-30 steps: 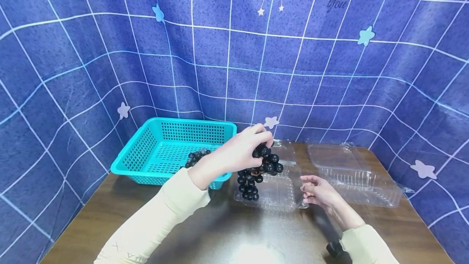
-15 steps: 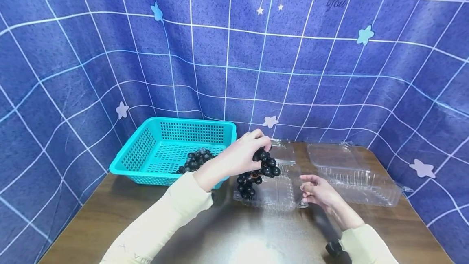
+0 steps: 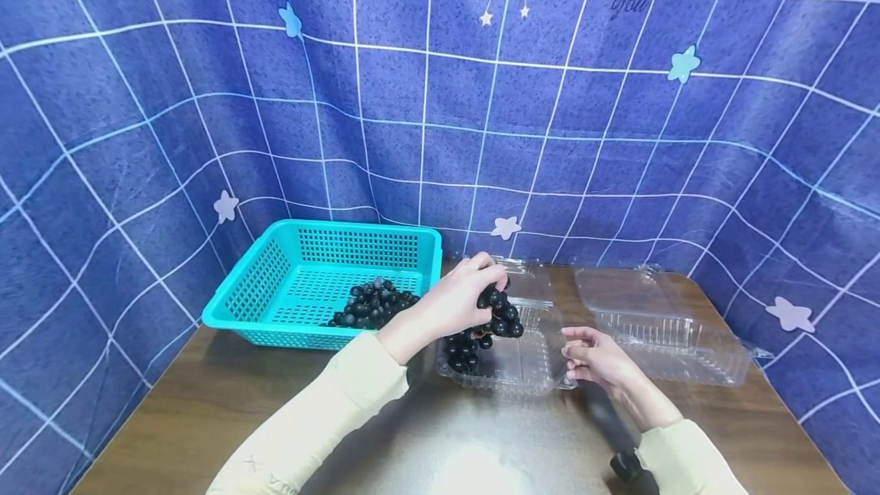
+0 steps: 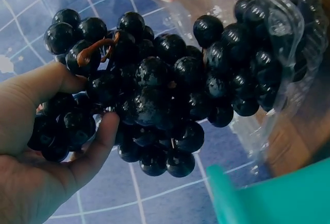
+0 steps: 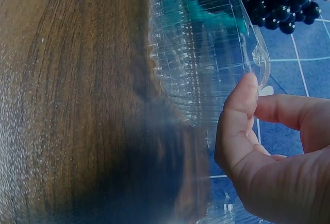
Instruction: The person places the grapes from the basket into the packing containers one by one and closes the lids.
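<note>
My left hand (image 3: 459,298) grips a bunch of black grapes (image 3: 503,315) near its stem, above the left end of a clear plastic clamshell box (image 3: 525,350). The lower grapes hang inside the box wall, as the left wrist view shows. A brown stem (image 4: 95,50) sticks out by the thumb and fingers. At the box's right side, my right hand (image 3: 601,361) pinches the rim between thumb and finger, seen close in the right wrist view. More black grapes (image 3: 374,304) lie in the turquoise basket (image 3: 271,331) to the left, partly hidden by my left forearm.
A second clear plastic box (image 3: 677,350) stands with its lid raised at the right of the wooden table (image 3: 385,434). Near my right sleeve lies a small black object (image 3: 624,466). A blue patterned curtain (image 3: 385,136) hangs behind and around the table.
My left hand has lowered slightly, bringing the hanging grapes further down into the box. More of the grapes in the basket show now. My right hand has stayed at the rim.
</note>
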A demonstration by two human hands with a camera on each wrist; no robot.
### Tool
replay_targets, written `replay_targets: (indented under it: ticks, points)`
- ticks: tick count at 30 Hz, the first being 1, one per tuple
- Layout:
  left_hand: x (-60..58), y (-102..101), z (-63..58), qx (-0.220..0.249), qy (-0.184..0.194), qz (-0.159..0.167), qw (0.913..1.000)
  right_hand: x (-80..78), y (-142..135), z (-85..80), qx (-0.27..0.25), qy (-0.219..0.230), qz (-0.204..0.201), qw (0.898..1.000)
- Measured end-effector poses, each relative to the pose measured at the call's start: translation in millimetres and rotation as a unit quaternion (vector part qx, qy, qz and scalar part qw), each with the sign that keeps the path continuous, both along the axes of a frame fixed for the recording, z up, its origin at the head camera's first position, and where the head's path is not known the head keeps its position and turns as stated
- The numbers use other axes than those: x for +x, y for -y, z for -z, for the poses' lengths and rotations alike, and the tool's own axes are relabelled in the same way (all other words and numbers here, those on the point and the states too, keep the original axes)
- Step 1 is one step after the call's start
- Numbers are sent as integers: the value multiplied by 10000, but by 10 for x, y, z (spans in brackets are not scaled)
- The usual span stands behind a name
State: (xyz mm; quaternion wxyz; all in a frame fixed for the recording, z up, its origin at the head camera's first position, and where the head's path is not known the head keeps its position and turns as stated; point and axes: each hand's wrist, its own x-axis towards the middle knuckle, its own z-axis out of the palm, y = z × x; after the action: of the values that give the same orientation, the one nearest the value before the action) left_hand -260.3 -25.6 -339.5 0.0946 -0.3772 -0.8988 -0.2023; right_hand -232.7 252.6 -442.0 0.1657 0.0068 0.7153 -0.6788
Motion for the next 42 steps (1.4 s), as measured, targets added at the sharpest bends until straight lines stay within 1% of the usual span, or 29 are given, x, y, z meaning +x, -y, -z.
replay_targets:
  ticks: [4, 10, 16, 19, 22, 27, 31, 38, 42]
  points:
    - [-47, -49, 82, 31, -40, -57, 10000, 1, -2, -3, 4, -14, -21, 10000]
    - [-109, -135, 170, 9, -60, -158, 9999, 0, 4, -9, -1, -5, -10, 10000]
    - [-137, -249, 243, -15, -186, -250, 9995, 3, 1, -13, 26, 21, 32, 10000]
    - [-137, -308, 291, -23, -262, -269, 9993, 0, -4, -11, 35, 21, 19, 10000]
    - [-132, -365, 346, -48, -251, -313, 9992, -7, -8, -5, 15, 27, 7, 10000]
    - [-102, -448, 422, -94, -86, -401, 9991, -10, -12, -2, -6, 21, -35, 10000]
    - [-69, -503, 453, -95, 7, -343, 9994, -12, -10, -1, 0, 9, -39, 10000]
    - [-45, -570, 530, -232, -79, -237, 9994, -16, -13, 9, -68, -26, -76, 9999]
    - [-45, -599, 591, -369, -62, -155, 9992, -16, -13, 17, -113, -3, -59, 9999]
